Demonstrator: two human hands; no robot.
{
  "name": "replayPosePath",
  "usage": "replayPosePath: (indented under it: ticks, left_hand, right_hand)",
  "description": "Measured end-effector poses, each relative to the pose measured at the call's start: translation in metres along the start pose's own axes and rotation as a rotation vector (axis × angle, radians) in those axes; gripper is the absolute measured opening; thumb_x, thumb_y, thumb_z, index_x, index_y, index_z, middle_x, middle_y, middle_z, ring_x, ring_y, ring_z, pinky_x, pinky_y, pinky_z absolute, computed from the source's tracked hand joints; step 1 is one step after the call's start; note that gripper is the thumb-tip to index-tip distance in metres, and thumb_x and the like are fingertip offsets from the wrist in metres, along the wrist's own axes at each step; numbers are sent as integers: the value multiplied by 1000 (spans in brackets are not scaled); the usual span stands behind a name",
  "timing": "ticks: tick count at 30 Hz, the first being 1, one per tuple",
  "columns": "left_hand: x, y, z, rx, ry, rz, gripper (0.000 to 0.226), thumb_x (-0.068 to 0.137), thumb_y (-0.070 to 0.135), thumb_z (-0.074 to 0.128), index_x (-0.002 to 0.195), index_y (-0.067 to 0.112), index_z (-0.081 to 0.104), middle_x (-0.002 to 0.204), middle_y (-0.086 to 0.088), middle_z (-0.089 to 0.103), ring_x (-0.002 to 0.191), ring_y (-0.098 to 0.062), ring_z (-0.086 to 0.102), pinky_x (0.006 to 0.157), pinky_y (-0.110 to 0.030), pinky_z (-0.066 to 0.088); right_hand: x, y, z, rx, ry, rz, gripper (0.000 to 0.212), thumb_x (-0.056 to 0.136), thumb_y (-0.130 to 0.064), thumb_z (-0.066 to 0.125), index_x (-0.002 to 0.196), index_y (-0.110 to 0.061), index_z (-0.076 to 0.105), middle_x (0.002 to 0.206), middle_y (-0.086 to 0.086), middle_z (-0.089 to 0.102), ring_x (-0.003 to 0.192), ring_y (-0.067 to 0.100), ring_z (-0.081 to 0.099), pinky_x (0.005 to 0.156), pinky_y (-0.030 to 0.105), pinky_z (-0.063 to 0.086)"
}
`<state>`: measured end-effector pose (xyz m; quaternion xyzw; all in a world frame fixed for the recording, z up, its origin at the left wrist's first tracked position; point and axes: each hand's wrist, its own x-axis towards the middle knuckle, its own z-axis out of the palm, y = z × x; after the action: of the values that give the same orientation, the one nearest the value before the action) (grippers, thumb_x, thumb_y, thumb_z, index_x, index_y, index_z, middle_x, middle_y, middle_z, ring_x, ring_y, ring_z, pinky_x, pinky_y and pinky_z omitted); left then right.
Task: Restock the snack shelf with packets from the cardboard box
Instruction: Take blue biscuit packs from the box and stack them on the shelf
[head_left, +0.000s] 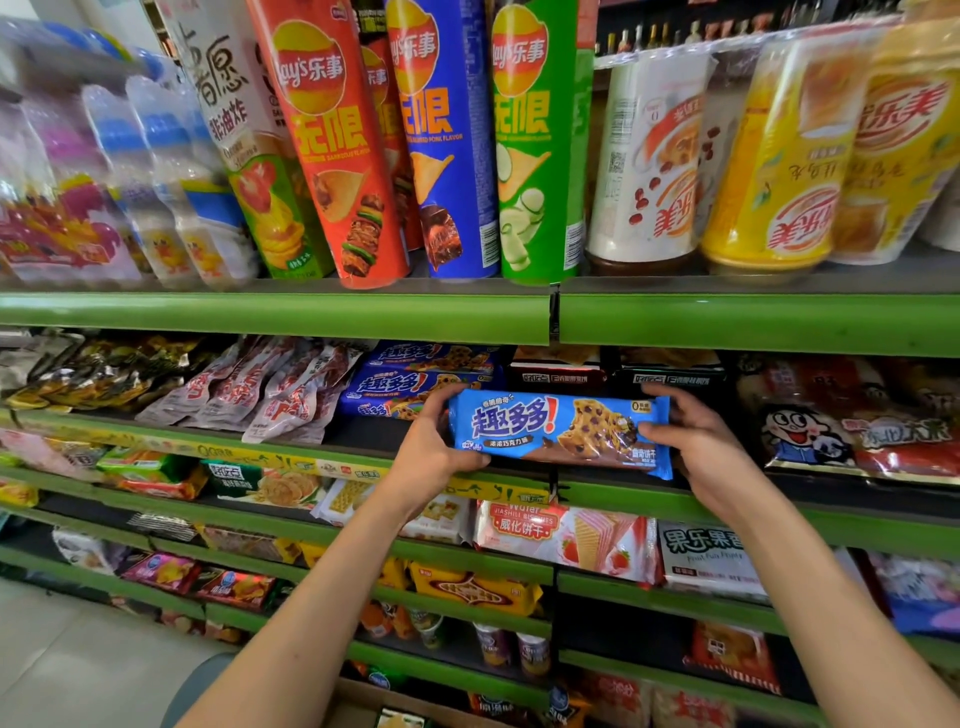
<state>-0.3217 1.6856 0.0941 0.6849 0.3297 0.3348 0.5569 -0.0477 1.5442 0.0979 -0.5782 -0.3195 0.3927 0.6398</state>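
left hand (434, 452): fingers curled round the left end of the blue cookie packet (560, 434)
right hand (698, 447): pinching the packet's right end
packet: held level just above the green shelf (623, 501) edge, beside stacked matching packets (410, 387)

There were two hands, the left hand (434, 447) and the right hand (696, 441). They held one blue cookie packet (558, 428). Three more blue cookie packets (410, 387) lay stacked behind it. Up top stood three tall Lay's chip cans in front: one orange (332, 150), one blue (447, 140), one green (535, 145).
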Motion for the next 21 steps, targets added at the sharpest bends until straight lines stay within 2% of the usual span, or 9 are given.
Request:
replayPosePath:
  ticks: [5,9,13,15,18,21]
  left_hand:
    - [1,-2,-1,18,-2,-11,84,60,-2,83,122,43,49,121,-5,63,97,-11,69,73,-28,58]
    - [2,-2,-1,22,-2,-13,83,62,-5,83,121,42,49,122,-3,63,97,-12,70,72,-26,58]
    - [3,0,0,28,-1,-9,81,67,-10,82,121,41,47,121,-1,63,95,-9,70,72,-25,58]
    - [2,1,0,38,1,-4,81,69,-8,82,120,42,46,121,2,62,95,-7,70,73,-23,57]
    - [2,2,1,63,-14,5,80,68,0,84,119,47,44,121,1,62,95,-7,70,74,-23,57]
    - [1,4,1,34,-46,-5,79,65,12,83,123,49,44,123,-1,62,98,-10,68,80,-27,56]
  right_hand:
    - [0,0,2,-6,-20,18,47,85,15,60,120,-15,61,103,13,70,86,22,69,72,31,56]
    - [0,-1,1,-4,-8,36,42,90,12,56,121,-16,62,103,13,69,89,23,67,75,33,53]
    - [0,-2,0,-39,-18,46,44,94,8,49,123,-23,62,96,0,72,82,11,68,67,24,51]
    - [0,-2,1,-47,-33,48,48,93,8,47,124,-26,60,102,1,71,86,14,68,66,25,53]
    - [-1,-1,0,-37,-58,56,51,92,11,47,122,-30,57,111,3,67,89,23,67,58,35,60]
    - [-1,-1,-2,-29,-79,58,52,92,12,50,121,-31,56,118,5,63,96,28,64,48,30,58]
